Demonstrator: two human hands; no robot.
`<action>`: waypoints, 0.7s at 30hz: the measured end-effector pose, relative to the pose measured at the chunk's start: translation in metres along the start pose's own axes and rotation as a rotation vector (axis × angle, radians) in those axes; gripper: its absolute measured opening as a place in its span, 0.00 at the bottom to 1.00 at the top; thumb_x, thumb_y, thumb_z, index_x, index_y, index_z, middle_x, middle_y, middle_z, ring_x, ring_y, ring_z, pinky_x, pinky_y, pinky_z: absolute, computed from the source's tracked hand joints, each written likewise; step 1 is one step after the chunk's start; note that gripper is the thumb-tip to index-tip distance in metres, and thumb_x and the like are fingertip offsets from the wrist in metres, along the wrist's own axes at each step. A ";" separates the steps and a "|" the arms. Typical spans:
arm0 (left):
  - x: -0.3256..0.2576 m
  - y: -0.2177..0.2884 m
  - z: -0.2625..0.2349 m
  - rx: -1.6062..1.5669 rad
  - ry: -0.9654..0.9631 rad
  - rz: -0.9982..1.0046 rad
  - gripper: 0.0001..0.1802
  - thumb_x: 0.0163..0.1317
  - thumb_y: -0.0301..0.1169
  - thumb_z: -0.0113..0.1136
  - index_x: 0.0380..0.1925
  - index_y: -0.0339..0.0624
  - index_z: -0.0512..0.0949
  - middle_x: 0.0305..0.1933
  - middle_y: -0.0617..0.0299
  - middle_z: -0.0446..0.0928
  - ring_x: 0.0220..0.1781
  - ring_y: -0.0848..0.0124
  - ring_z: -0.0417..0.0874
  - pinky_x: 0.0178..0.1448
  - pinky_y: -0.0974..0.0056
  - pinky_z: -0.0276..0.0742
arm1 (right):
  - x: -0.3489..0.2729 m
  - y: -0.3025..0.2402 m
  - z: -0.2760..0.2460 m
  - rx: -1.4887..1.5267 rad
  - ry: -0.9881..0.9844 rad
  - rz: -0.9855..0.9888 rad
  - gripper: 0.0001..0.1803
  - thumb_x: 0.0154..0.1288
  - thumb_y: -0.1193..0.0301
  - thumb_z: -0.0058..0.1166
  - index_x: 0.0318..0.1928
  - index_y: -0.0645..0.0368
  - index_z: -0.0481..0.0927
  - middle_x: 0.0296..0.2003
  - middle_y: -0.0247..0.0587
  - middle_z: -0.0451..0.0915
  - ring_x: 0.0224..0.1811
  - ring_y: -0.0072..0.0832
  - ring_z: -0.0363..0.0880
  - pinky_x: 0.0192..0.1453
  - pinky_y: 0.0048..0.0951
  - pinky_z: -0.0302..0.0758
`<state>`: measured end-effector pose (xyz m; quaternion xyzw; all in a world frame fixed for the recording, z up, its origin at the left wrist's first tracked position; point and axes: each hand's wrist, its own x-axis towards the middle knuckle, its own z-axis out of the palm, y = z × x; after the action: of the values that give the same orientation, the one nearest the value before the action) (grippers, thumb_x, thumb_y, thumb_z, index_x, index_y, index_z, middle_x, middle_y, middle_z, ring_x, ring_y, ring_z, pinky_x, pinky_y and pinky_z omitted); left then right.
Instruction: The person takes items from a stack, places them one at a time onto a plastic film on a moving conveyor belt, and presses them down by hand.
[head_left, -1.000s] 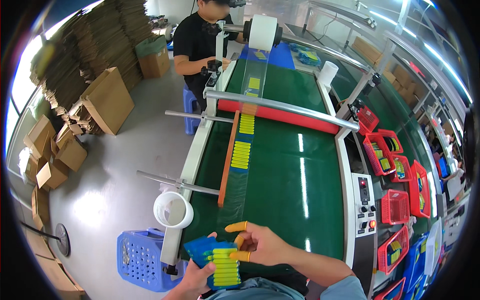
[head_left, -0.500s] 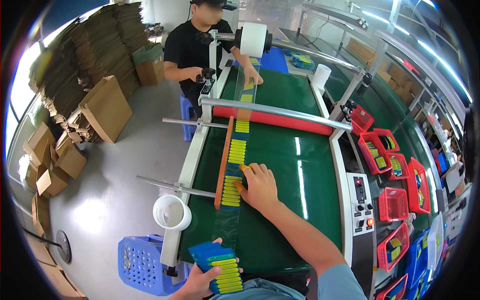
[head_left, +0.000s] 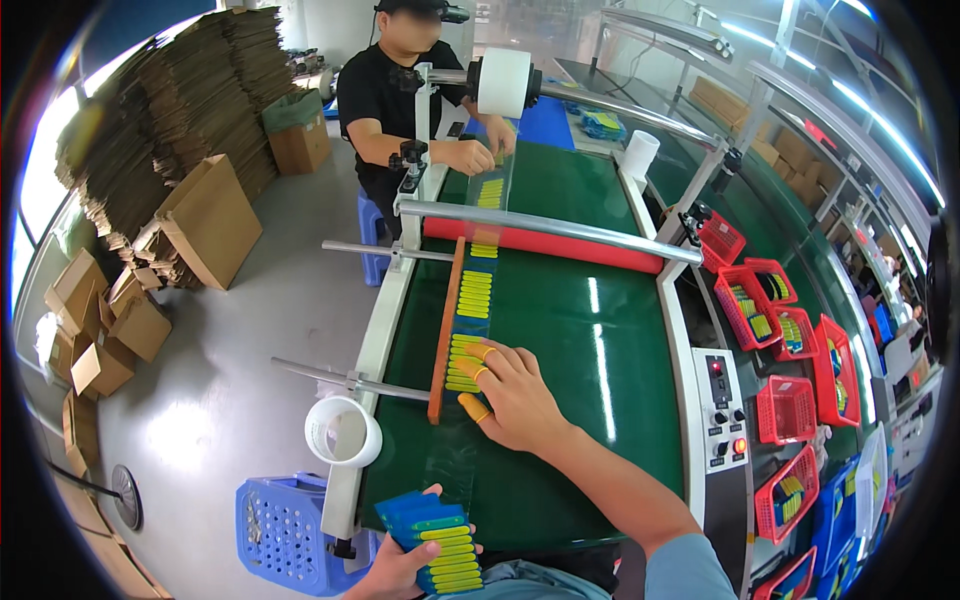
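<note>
Head view: a stack of blue-and-yellow packs (head_left: pixel 447 552) is gripped by the left hand (head_left: pixel 396 572) at the lower edge, with the thumb closed over its front. By the right hand (head_left: pixel 527 402) nothing is seen to be gripped; its fingers are slightly bent and loosely spread, and yellow-orange finger cots (head_left: pixel 474 407) are worn on some of them. Its fingertips are placed over the right edge of a yellow-striped pack (head_left: pixel 462 364), though how firmly it is pressed cannot be told. That pack is laid on the green conveyor belt (head_left: pixel 570 330), just beside an orange-brown guide bar (head_left: pixel 447 330), and is lined up with further packs (head_left: pixel 475 295) running toward the red roller (head_left: pixel 560 241). Beyond the roller, the strip is handled by a co-worker's hands (head_left: pixel 464 157), below a white roll (head_left: pixel 503 82). Red plastic baskets (head_left: pixel 786 410), some filled with packs, are set to the right, past a control panel (head_left: pixel 721 408). A blue plastic stool (head_left: pixel 290 530) is seen at lower left.
</note>
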<state>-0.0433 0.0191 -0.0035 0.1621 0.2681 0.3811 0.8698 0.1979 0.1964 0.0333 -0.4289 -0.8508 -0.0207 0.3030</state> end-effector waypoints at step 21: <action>-0.014 0.003 0.012 0.030 0.056 0.002 0.49 0.68 0.28 0.64 0.80 0.56 0.43 0.63 0.41 0.75 0.63 0.43 0.81 0.66 0.37 0.75 | -0.164 0.008 -0.226 0.495 0.522 -0.006 0.41 0.53 0.56 0.73 0.64 0.60 0.71 0.47 0.42 0.77 0.49 0.37 0.74 0.57 0.42 0.68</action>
<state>-0.0463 0.0096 0.0124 0.1649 0.2979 0.3823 0.8590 0.3903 0.0171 0.1281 -0.3205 -0.7253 0.0761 0.6046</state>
